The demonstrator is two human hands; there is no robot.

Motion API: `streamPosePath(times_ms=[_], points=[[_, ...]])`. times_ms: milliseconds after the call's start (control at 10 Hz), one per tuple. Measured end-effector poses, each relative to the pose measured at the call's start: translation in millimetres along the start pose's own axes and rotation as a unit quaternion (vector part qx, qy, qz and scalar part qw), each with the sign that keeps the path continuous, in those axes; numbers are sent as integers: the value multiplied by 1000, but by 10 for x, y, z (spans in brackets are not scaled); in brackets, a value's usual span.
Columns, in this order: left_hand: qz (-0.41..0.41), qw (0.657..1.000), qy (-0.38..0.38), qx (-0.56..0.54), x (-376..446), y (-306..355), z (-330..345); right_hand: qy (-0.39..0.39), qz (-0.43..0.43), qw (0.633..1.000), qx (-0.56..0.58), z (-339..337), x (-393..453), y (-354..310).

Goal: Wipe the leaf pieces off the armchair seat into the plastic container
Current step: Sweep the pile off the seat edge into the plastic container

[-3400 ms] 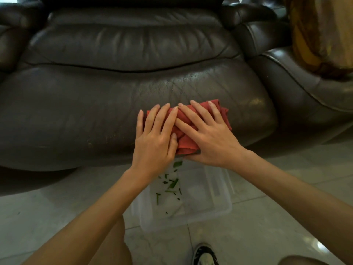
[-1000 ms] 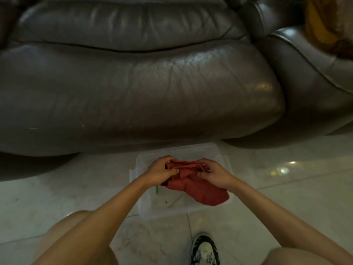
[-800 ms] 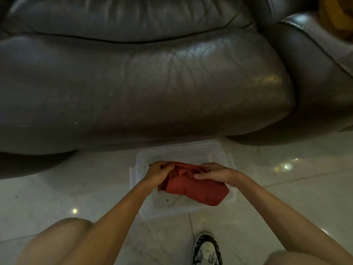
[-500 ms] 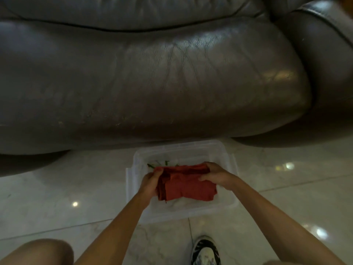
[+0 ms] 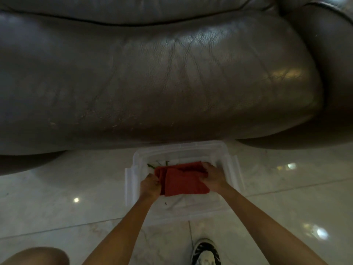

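A clear plastic container (image 5: 227,152) stands on the floor just in front of the dark leather armchair seat (image 5: 152,77). Over its inside I hold a folded red cloth (image 5: 183,180). My left hand (image 5: 150,185) grips the cloth's left edge and my right hand (image 5: 214,176) grips its right edge. A few green leaf pieces (image 5: 152,165) show in the container behind the cloth, and a dark speck lies below it. I see no leaf pieces on the seat.
The pale glossy tile floor (image 5: 57,197) surrounds the container. My shoe (image 5: 205,254) is below the container and my knee (image 5: 34,257) is at the bottom left. An armrest (image 5: 332,54) rises on the right.
Both hands carried the red cloth off the seat's front edge down into the container. Over the last second the cloth went from hanging loose to a flatter fold. The view tilted down.
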State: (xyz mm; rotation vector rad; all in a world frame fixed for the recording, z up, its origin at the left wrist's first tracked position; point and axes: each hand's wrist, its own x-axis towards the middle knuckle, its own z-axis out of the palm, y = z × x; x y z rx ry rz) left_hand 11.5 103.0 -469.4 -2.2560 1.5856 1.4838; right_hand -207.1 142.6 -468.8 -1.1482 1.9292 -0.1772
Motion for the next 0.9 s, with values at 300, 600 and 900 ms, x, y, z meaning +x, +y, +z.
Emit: streamPosePath(times_ms=[300,600,900], points=[[116,993,-33,-14,-457,458,-233,1,-119,990,-76,-410,-510,-458],[168,976,-81,-112,-2214,1567,-1339,10,-199,978,-58,-1845,-2016,-1712],[289,953,24,-86,-3792,3301,-3089,69,-274,957,-70,-3729,-3357,-3418]])
